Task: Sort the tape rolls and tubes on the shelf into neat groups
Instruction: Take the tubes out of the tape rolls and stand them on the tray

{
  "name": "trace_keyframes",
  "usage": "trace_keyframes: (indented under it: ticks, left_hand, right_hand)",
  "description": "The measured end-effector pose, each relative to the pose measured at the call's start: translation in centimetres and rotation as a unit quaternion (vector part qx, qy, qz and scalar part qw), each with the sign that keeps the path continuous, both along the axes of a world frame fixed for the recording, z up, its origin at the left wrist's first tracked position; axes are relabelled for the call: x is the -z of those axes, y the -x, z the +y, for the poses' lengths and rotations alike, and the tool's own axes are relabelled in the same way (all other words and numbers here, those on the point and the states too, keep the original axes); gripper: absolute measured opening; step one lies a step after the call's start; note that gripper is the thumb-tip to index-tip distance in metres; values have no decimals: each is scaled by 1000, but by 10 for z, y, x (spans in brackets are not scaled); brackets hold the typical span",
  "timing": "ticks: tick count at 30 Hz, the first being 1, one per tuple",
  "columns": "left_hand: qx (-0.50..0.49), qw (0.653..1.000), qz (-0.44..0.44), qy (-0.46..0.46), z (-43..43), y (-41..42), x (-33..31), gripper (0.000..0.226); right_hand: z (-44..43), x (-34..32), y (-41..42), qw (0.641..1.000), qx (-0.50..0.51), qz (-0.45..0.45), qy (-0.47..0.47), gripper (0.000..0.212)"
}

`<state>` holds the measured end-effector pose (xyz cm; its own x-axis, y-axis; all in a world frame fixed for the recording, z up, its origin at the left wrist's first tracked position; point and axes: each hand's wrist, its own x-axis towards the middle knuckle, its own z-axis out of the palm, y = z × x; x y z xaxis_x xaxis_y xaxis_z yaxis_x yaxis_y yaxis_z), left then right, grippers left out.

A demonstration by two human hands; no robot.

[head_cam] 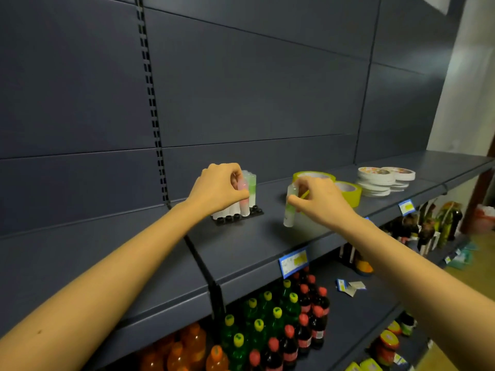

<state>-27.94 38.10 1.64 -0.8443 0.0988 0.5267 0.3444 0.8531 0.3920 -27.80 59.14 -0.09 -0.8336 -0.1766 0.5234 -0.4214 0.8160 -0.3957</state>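
My left hand [217,188] pinches a pink tube [243,195] near its top, at the front of the rack [241,216] on the shelf [267,245]. Other tubes stand close behind it. My right hand [321,202] grips a greenish tube [290,207] just right of the rack, a little tilted.

I judge these tubes light, stiff and smooth, so likely slippery and easy to tip over. A pinch high on the body, clear of the neighbours, looks best for guiding one into a socket.

Yellow tape rolls [348,192] lie right of the rack, partly behind my right hand. I'd take them by the rim.

My fingers hide both tube tops. I cannot tell whether the greenish tube's foot touches the shelf, or whether the pink one is seated. The white discs [380,180] far right of the rack may be tape.
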Motion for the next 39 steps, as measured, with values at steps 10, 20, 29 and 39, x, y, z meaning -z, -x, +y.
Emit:
trace_keyframes:
  ticks: [10,20,29,39]
  left_hand:
    - [-74,996,23,39,19,53,17,16]
    - [-176,964,43,195,41,62,20,18]
    - [-258,894,30,365,49,73,30,27]
    - [-319,914,68,240,42,51,33,43]
  right_hand:
    - [-4,7,73,996,-86,19,32,22]
    - [-16,9,123,987,-157,14,2,21]
    - [-26,13,146,979,-200,-3,-47,32]
    - [-29,-8,146,963,-186,97,-167,26]
